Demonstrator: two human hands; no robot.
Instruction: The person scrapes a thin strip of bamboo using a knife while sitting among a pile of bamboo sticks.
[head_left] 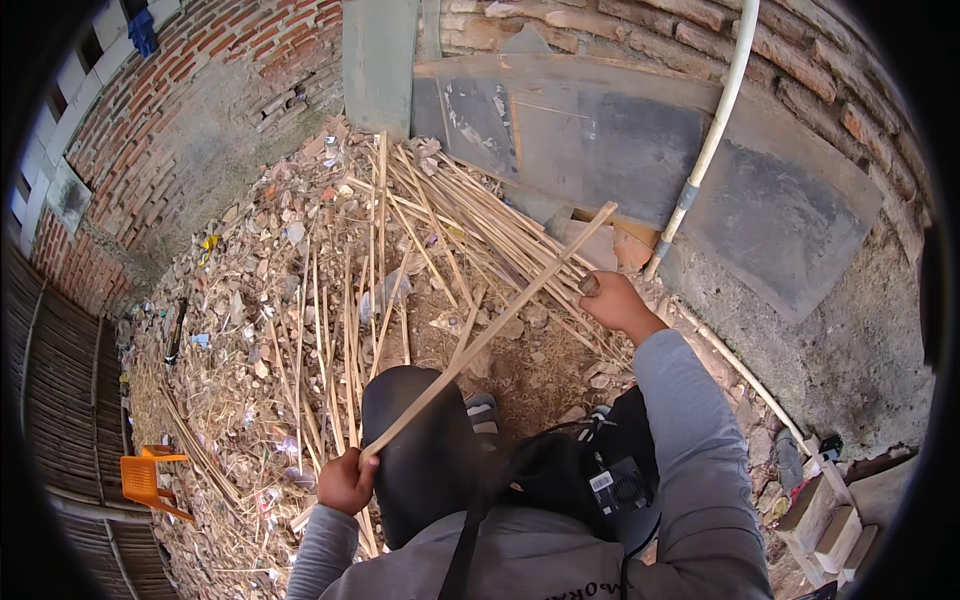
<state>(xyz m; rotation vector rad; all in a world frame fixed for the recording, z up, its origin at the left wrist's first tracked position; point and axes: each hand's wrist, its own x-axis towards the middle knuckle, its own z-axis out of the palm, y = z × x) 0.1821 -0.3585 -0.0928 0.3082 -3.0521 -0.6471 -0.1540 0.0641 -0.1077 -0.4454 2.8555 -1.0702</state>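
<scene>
My left hand (347, 480) is closed round the lower end of a long bamboo strip (490, 330). The strip slants up and to the right across my raised knee, its far end free. To the right of it, my right hand (614, 304) is wrapped round a short wooden handle (588, 285). Only the handle's brown butt shows; whatever it belongs to is hidden by the hand. Beyond the hands, a pile of long pale strips (480, 205) lies on the ground, and several more strips (350, 340) are scattered ahead of my left knee.
Rubble and litter (240, 330) cover the ground to the left. Dark boards (640, 150) lean on the brick wall ahead, with a white pipe (718, 120) rising before them. An orange plastic chair (148, 482) is at far left, and wooden blocks (835, 530) lie at lower right.
</scene>
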